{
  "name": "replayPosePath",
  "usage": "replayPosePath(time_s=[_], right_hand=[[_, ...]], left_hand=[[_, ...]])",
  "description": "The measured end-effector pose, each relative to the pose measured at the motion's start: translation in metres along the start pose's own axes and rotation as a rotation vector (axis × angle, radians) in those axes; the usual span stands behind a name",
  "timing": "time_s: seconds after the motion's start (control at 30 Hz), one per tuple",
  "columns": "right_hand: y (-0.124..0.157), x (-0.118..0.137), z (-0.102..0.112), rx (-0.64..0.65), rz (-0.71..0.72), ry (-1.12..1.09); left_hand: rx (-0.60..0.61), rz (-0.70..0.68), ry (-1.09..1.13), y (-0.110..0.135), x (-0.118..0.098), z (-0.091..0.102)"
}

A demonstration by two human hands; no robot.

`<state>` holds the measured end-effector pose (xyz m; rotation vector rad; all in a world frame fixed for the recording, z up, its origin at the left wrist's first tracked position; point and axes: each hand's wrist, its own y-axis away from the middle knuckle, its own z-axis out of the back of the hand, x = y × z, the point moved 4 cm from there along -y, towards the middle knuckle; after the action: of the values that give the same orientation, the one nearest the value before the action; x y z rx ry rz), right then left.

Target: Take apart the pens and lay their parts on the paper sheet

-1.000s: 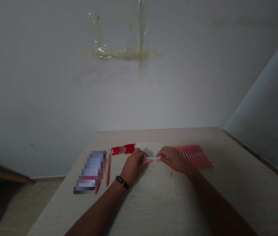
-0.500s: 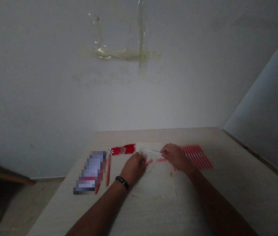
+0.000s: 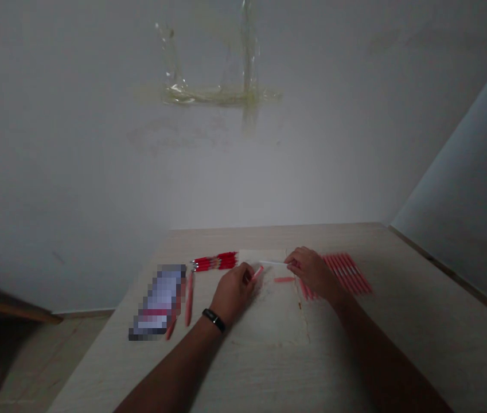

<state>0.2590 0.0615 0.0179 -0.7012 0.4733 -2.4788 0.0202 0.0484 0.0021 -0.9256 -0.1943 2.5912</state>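
Observation:
My left hand (image 3: 233, 291) grips a short red-and-white pen barrel (image 3: 257, 273) in its fingers, and a black wristband (image 3: 214, 320) circles that wrist. My right hand (image 3: 312, 272) pinches the end of a thin white refill (image 3: 272, 263), which points left towards the other hand. A short red pen piece (image 3: 284, 279) lies between my hands on a pale sheet (image 3: 269, 321). Just right of my right hand, a row of red-and-white pens (image 3: 349, 274) lies side by side.
Behind my left hand lies a bundle of red pens (image 3: 215, 261) with metal tips. Nearby are a single pen (image 3: 189, 298) and a pixelated package (image 3: 157, 301). All this rests on a pale wooden table (image 3: 419, 321) against a wall (image 3: 226, 172) with old tape.
The white refill has moved up and away from my left hand, and my right hand has shifted right. The red barrel in my left hand now tilts upward. A short red piece lies on the sheet.

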Motion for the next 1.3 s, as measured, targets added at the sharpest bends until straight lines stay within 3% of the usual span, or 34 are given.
replayPosePath(time_s=[0.23, 0.53, 0.63, 0.73, 0.83, 0.97, 1.1, 1.3], right_hand=[[0.0, 0.0, 0.002, 0.011, -0.003, 0.028], [0.0, 0.003, -0.003, 0.06, 0.003, -0.007], [0.001, 0.007, -0.002, 0.082, 0.005, -0.009], [0.002, 0.009, -0.003, 0.099, 0.011, -0.016], [0.002, 0.014, -0.008, 0.134, 0.03, -0.03], [0.002, 0.029, -0.017, 0.169, 0.087, -0.041], [0.002, 0.044, -0.019, 0.16, 0.12, -0.065], [0.001, 0.032, -0.004, 0.054, 0.109, -0.115]], left_hand=[[0.01, 0.022, -0.042, 0.001, 0.002, -0.001], [0.188, -0.068, -0.06, 0.007, -0.004, -0.008], [0.156, -0.023, -0.069, 0.007, -0.003, -0.008], [0.044, 0.018, -0.052, 0.007, -0.002, -0.003], [-0.031, -0.066, -0.019, 0.006, -0.008, 0.001], [0.031, -0.187, -0.008, 0.005, -0.017, 0.0], [0.082, -0.202, -0.019, 0.005, -0.019, -0.002], [0.029, -0.152, 0.015, 0.005, -0.019, 0.004]])
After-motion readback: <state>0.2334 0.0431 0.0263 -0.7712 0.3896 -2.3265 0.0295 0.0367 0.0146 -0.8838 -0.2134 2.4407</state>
